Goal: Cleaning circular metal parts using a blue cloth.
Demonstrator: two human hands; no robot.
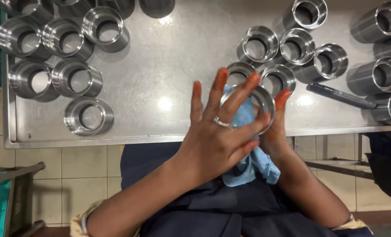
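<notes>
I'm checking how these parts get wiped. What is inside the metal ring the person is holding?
A blue cloth shows inside the metal ring, trailing below the hands. The left hand covers the ring's near side, so how deep the cloth goes cannot be seen.
</notes>
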